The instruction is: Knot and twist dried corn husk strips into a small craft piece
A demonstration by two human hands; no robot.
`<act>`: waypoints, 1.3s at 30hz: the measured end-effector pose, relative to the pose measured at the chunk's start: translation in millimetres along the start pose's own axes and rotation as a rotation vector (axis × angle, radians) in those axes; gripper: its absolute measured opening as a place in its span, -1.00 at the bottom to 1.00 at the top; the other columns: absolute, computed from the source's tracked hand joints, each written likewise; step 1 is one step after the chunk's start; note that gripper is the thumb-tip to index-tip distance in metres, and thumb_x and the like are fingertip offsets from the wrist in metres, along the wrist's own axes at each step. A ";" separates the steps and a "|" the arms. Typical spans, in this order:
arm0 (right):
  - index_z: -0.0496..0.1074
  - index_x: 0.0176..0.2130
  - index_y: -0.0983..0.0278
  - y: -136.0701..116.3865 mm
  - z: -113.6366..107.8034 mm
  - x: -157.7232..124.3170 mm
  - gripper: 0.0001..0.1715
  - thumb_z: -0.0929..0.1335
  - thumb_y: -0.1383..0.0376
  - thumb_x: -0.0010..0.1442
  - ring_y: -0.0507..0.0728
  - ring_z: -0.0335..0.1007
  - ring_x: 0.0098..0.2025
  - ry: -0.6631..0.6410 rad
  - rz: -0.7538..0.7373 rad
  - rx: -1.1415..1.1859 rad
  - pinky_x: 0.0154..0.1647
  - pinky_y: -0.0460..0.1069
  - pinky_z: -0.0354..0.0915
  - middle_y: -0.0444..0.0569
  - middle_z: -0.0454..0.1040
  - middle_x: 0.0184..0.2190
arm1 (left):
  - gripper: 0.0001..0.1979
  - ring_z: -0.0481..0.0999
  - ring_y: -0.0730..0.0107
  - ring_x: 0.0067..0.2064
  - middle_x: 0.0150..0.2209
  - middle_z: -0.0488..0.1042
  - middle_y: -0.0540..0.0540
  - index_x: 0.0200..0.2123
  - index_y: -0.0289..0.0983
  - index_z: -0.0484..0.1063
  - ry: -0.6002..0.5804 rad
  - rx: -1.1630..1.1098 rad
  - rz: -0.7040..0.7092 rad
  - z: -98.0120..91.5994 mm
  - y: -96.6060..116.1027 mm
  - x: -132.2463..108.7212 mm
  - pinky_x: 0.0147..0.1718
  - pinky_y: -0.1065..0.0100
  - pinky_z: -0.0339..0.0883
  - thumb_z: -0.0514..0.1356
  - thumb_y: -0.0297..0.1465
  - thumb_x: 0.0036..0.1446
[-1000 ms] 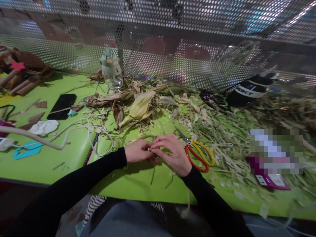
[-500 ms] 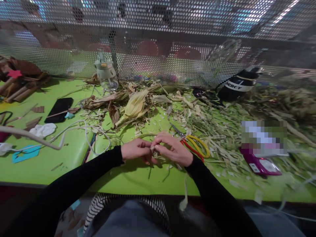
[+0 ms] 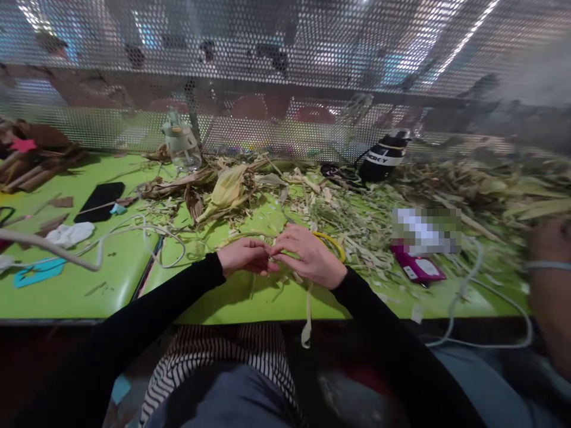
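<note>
My left hand (image 3: pixel 245 257) and my right hand (image 3: pixel 308 254) meet above the green table (image 3: pixel 250 306), fingertips pinched together. Whatever sits between them is too small and too covered to make out. Just past my right hand lies a pair of scissors with a yellow handle loop (image 3: pixel 333 242), partly hidden by that hand. A yellowish bundle of corn husk (image 3: pixel 226 191) rests farther back on dry brown leaves. Beneath my right wrist, a thin pale strip (image 3: pixel 307 324) hangs over the table's front edge.
Shredded husk (image 3: pixel 352 217) covers the right half. A clear bottle (image 3: pixel 181 145), a black bottle (image 3: pixel 383 157) and a perforated metal screen (image 3: pixel 267 128) stand behind. A phone (image 3: pixel 99 202) and white cable (image 3: pixel 145 238) lie left, a magenta device (image 3: pixel 417 266) right. Another person's arm (image 3: pixel 551 285) shows far right.
The view has swung right, bringing another person's arm into sight. Both hands stay together at the fingertips; my right hand now covers more of the scissors.
</note>
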State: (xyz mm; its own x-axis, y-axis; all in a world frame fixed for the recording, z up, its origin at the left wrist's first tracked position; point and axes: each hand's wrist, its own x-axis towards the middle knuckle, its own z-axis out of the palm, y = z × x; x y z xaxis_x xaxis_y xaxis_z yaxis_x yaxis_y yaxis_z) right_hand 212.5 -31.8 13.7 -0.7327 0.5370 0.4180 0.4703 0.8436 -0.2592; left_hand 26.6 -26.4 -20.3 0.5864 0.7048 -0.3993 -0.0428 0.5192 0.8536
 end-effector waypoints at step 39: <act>0.42 -0.41 0.30 -21.1 28.9 1.9 -0.66 0.25 0.12 0.20 0.06 0.27 -0.38 0.306 0.653 0.429 -0.36 -0.05 0.14 -0.08 0.40 -0.44 | -0.83 0.56 0.47 -0.45 -0.48 0.56 -0.13 -0.20 -0.33 0.38 0.149 -0.253 0.266 5.3 8.3 -9.8 -0.47 0.50 0.42 0.02 -0.51 0.20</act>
State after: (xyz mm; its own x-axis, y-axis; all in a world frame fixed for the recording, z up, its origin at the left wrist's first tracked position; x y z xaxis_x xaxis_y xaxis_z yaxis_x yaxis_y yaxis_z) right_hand 186.9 -48.4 -5.2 -0.1828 0.9452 0.2706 0.4801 0.3260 -0.8144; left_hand 24.8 -31.6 -7.5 0.4046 0.8836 -0.2357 -0.3859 0.3987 0.8319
